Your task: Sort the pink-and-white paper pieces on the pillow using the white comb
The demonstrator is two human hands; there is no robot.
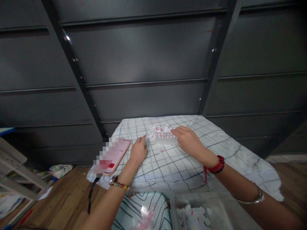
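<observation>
Loose paper scraps [160,128], heaped at the small white slotted basket [167,140] on the grid-patterned cloth [165,166], could spill if the right hand [188,138] tips it or the left hand [138,150] brushes them. The right fingers bend over the basket's right end; how tightly, I cannot tell. Left of the basket, the left hand's fingers sit close together, near the scraps; anything held is hidden.

The basket [166,141] looks plastic, the scraps [160,128] matt paper.
</observation>
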